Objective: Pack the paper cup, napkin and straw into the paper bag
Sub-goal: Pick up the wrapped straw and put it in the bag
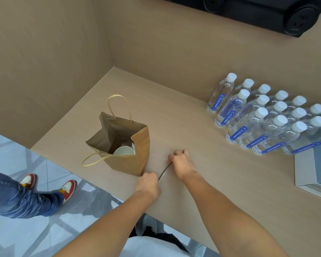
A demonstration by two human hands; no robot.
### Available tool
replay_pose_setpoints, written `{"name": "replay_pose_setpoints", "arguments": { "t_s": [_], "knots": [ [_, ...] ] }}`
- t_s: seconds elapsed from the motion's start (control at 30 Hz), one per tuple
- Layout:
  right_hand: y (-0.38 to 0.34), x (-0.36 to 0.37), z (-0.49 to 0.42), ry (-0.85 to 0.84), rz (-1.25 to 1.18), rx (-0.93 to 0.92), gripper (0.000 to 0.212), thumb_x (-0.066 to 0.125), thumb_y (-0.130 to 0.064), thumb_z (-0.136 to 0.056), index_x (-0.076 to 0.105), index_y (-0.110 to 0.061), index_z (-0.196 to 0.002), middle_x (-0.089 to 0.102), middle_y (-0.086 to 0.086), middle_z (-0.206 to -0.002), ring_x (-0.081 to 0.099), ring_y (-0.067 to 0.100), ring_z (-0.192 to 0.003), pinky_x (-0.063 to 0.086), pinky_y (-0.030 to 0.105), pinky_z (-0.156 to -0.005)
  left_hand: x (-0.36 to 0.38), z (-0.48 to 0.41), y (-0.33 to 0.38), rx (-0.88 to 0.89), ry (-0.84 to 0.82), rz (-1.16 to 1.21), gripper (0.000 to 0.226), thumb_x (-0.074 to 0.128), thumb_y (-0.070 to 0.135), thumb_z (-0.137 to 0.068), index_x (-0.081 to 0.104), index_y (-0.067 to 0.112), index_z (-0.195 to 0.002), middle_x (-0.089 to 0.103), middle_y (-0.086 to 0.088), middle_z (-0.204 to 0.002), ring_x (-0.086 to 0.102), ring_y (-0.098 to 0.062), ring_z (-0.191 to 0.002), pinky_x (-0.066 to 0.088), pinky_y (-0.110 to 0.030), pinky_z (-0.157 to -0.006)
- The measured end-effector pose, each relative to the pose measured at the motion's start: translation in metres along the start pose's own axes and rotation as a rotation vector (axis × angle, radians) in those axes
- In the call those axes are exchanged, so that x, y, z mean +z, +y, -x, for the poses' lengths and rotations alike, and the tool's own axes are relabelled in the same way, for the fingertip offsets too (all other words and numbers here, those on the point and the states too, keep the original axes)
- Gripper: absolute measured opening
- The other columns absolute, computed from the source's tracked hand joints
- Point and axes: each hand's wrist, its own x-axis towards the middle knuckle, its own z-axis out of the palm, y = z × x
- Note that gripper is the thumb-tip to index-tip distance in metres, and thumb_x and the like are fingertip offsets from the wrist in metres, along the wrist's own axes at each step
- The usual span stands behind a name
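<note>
From my head view, I have the straw (165, 171) pinched at both ends: my left hand (148, 184) is curled closed on its near end, my right hand (182, 162) is closed on the far end, fingers tucked under so I cannot see exactly which ones press it. It lies low over the table (202, 130), just right of the bag (127, 145), which stands open with its near handle flopped outward. The cup (124, 151) already sits inside, against the near wall, with a sliver of white beside it that I judge to be the napkin (133, 146), though too little shows to be sure. So the straw looks like the last item. To do this well, I should let one hand take it alone, lift it clear of the bag's near right corner, tip it toward vertical and lower it beside the cup rather than across the rim. My free hand could steady the bag's edge, since light paper may tip. The bottles (263, 115) at right stand well apart and need no care.
</note>
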Motion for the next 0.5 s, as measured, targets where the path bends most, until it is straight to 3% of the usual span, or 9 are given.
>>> {"name": "replay_pose_setpoints", "arguments": {
  "t_s": [0.13,0.2,0.27,0.33,0.4,0.43,0.5],
  "knots": [
    [0.011,-0.01,-0.002,-0.166,-0.196,-0.003,0.022,0.059,0.0,-0.083,0.073,-0.008,-0.1,0.066,0.012,-0.102,0.055,0.03,-0.106,0.041,0.026,-0.082,0.002,0.005,-0.007,0.073,0.051,-0.05,0.021,0.05,0.007,-0.094,0.058,0.006,-0.113,0.061,-0.015,-0.123,0.061,-0.033,-0.112,0.048,-0.038,-0.086],
    [0.015,-0.024,-0.004,-0.265,-0.296,0.005,0.017,0.07,0.0,-0.077,0.077,-0.005,-0.092,0.074,0.013,-0.092,0.065,0.025,-0.09,0.047,0.019,-0.075,-0.001,0.007,-0.01,0.099,0.043,-0.048,0.02,0.049,0.008,-0.094,0.059,0.006,-0.112,0.061,-0.015,-0.122,0.061,-0.035,-0.11,0.049,-0.04,-0.085],
    [0.019,-0.037,-0.005,-0.278,-0.35,0.024,0.015,0.077,-0.003,-0.073,0.078,-0.007,-0.088,0.075,0.01,-0.085,0.063,0.014,-0.077,0.042,0.006,-0.061,-0.011,0.011,-0.007,0.117,-0.001,-0.059,0.022,0.049,0.012,-0.094,0.061,0.007,-0.111,0.062,-0.018,-0.121,0.061,-0.038,-0.109,0.05,-0.041,-0.087],
    [0.021,-0.046,-0.007,-0.244,-0.375,0.05,0.018,0.079,-0.005,-0.072,0.077,-0.009,-0.09,0.071,0.005,-0.081,0.059,0.012,-0.076,0.041,0.007,-0.056,-0.026,0.019,0.001,0.13,-0.069,-0.048,0.025,0.052,0.017,-0.092,0.063,0.007,-0.112,0.061,-0.02,-0.122,0.061,-0.039,-0.11,0.053,-0.04,-0.089],
    [0.027,-0.046,-0.011,-0.17,-0.367,0.086,0.028,0.077,-0.005,-0.075,0.072,-0.011,-0.103,0.063,0.0,-0.083,0.055,0.016,-0.083,0.04,0.018,-0.066,-0.045,0.032,0.009,0.155,-0.144,-0.049,0.018,0.055,0.014,-0.09,0.064,0.005,-0.103,0.061,-0.021,-0.117,0.063,-0.038,-0.106,0.055,-0.036,-0.083],
    [0.029,-0.044,-0.013,-0.135,-0.358,0.11,0.033,0.074,-0.006,-0.078,0.069,-0.012,-0.11,0.06,-0.001,-0.085,0.055,0.019,-0.088,0.04,0.02,-0.073,-0.057,0.042,0.01,0.163,-0.171,-0.057,0.009,0.055,0.009,-0.088,0.063,0.005,-0.091,0.063,-0.02,-0.108,0.064,-0.038,-0.1,0.054,-0.034,-0.076],
    [0.032,-0.036,-0.014,-0.077,-0.296,0.148,0.042,0.067,-0.015,-0.085,0.06,-0.012,-0.126,0.061,0.007,-0.105,0.057,0.029,-0.107,0.043,0.025,-0.091,-0.079,0.06,0.004,0.199,-0.166,-0.044,0.015,0.054,0.006,-0.085,0.056,0.008,-0.07,0.061,-0.013,-0.082,0.067,-0.035,-0.084,0.054,-0.03,-0.065]
  ]
}}
